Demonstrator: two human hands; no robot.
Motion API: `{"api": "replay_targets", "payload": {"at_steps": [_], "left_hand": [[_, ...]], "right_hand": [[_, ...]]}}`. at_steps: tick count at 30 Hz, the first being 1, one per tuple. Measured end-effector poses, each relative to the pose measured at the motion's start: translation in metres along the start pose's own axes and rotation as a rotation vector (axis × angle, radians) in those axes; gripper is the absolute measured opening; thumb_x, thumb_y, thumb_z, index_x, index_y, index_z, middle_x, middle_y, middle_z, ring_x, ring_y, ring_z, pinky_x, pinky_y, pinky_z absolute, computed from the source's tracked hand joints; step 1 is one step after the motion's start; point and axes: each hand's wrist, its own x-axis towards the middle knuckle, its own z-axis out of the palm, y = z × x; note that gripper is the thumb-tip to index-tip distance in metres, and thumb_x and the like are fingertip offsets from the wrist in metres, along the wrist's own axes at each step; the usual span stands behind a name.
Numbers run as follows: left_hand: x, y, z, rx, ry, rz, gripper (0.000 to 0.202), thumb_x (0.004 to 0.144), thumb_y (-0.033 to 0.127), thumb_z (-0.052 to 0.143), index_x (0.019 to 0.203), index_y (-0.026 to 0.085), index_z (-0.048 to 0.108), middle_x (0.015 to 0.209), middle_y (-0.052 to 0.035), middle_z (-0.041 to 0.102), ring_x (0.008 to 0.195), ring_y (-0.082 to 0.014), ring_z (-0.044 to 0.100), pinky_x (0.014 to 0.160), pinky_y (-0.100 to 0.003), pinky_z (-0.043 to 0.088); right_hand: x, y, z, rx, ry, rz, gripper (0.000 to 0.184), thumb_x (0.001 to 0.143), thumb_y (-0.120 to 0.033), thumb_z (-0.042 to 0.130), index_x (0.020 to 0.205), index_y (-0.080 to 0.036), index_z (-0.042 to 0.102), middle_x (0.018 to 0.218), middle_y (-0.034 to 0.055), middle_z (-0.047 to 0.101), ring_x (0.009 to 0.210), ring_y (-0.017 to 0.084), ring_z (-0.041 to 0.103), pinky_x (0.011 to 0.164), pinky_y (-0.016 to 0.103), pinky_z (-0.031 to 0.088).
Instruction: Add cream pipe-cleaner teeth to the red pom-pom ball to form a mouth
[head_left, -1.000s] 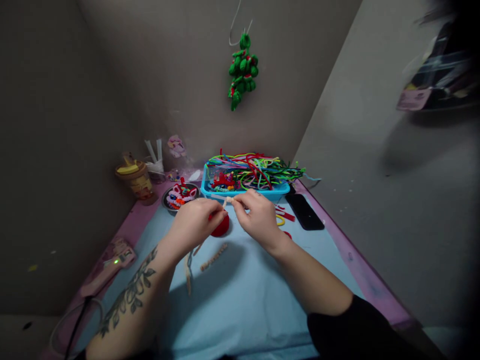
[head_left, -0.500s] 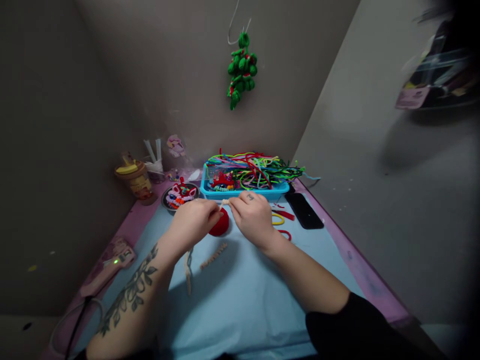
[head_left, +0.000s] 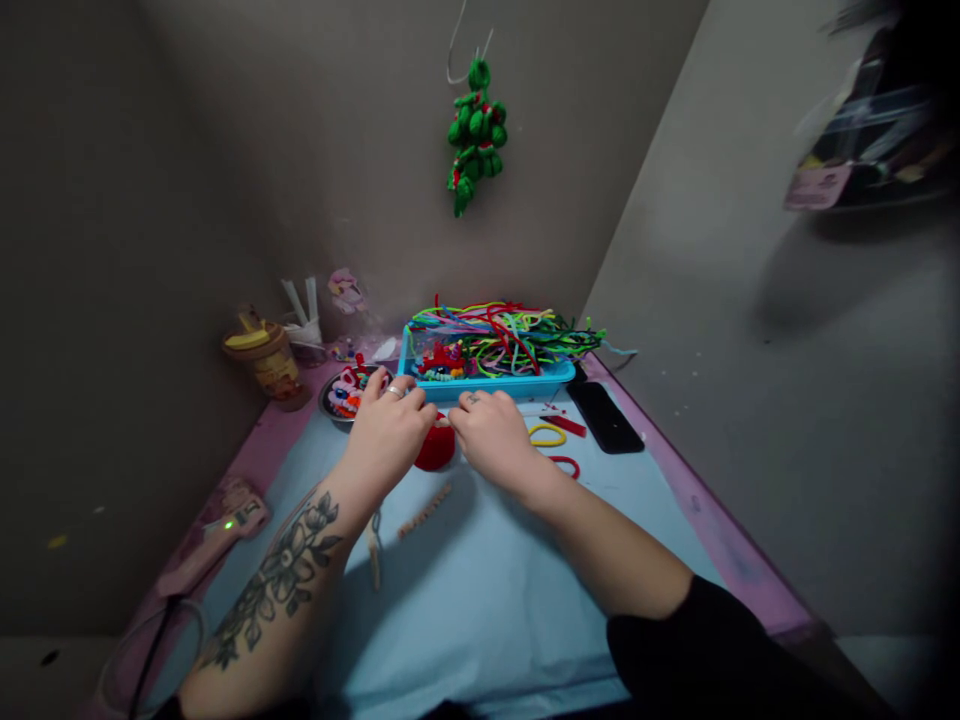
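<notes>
My left hand (head_left: 391, 428) and my right hand (head_left: 495, 438) face each other with their fingers pinched. A short bit of beige pipe cleaner (head_left: 442, 422) shows between the fingertips; the rest of it is hidden by the hands. Directly below it is a round red object (head_left: 435, 452), partly covered by my left hand. On the blue cover nearer to me lie a coiled beige piece (head_left: 424, 512) and a straighter beige strand (head_left: 374, 555).
A blue tray (head_left: 495, 388) heaped with colourful pipe cleaners stands behind the hands. Left of it is a metal bowl (head_left: 330, 412) of small fuzzy figures. Yellow-and-red-handled scissors (head_left: 551, 436) and a black phone (head_left: 606, 418) lie right. A pink glue gun (head_left: 217, 545) rests left.
My left hand has turned over and shifted up, showing its back and a ring. Less of the beige pipe cleaner shows between the fingers. The view has shifted slightly.
</notes>
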Motion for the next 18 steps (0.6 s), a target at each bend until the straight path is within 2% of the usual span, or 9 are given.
{"api": "replay_targets", "payload": {"at_steps": [2, 5, 8, 11, 14, 18], "left_hand": [[0.000, -0.001, 0.000, -0.040, 0.056, 0.027, 0.022, 0.086, 0.007, 0.054, 0.076, 0.019, 0.069, 0.088, -0.0096, 0.069, 0.115, -0.0341, 0.057, 0.107, -0.066, 0.028], [-0.001, -0.004, 0.001, -0.105, 0.097, 0.041, 0.022, 0.084, 0.006, 0.055, 0.075, 0.020, 0.069, 0.098, -0.0086, 0.069, 0.125, -0.0338, 0.051, 0.110, -0.067, 0.022], [-0.002, -0.009, 0.001, -0.148, 0.120, 0.023, 0.022, 0.083, 0.006, 0.057, 0.075, 0.022, 0.070, 0.104, -0.0075, 0.068, 0.128, -0.0331, 0.048, 0.111, -0.068, 0.018], [-0.003, -0.016, -0.001, -0.157, 0.113, -0.013, 0.017, 0.084, 0.014, 0.060, 0.076, 0.025, 0.071, 0.105, -0.0065, 0.069, 0.128, -0.0341, 0.047, 0.109, -0.070, 0.015], [-0.005, -0.024, -0.003, -0.218, 0.084, -0.027, 0.015, 0.087, 0.023, 0.060, 0.079, 0.025, 0.071, 0.102, -0.0055, 0.070, 0.126, -0.0337, 0.048, 0.108, -0.069, 0.015], [-0.006, -0.034, -0.008, -0.425, 0.059, 0.008, 0.019, 0.090, 0.026, 0.055, 0.080, 0.024, 0.071, 0.097, -0.0044, 0.071, 0.120, -0.0277, 0.052, 0.109, -0.058, 0.025]], "right_hand": [[0.000, 0.001, -0.002, 0.003, -0.007, -0.019, 0.020, 0.092, -0.019, 0.051, 0.088, -0.018, 0.070, 0.096, 0.0101, 0.069, 0.090, 0.024, 0.060, 0.069, 0.035, 0.032], [0.001, 0.004, -0.006, 0.021, -0.031, -0.050, 0.019, 0.091, -0.018, 0.052, 0.089, -0.018, 0.071, 0.094, 0.0092, 0.069, 0.089, 0.022, 0.061, 0.069, 0.034, 0.032], [0.002, 0.008, -0.009, 0.081, -0.041, -0.099, 0.019, 0.091, -0.019, 0.054, 0.088, -0.018, 0.072, 0.093, 0.0076, 0.069, 0.088, 0.020, 0.060, 0.071, 0.033, 0.032], [0.001, 0.014, -0.011, 0.190, -0.015, -0.153, 0.019, 0.093, -0.023, 0.055, 0.086, -0.019, 0.072, 0.090, 0.0057, 0.068, 0.086, 0.018, 0.060, 0.073, 0.031, 0.032], [0.000, 0.021, -0.013, 0.351, 0.008, -0.231, 0.016, 0.091, -0.022, 0.058, 0.085, -0.019, 0.073, 0.088, 0.0040, 0.068, 0.084, 0.016, 0.060, 0.076, 0.030, 0.034], [-0.002, 0.028, -0.021, 0.654, 0.057, -0.351, 0.014, 0.091, -0.021, 0.059, 0.089, -0.019, 0.073, 0.086, 0.0029, 0.068, 0.081, 0.014, 0.061, 0.077, 0.027, 0.040]]}}
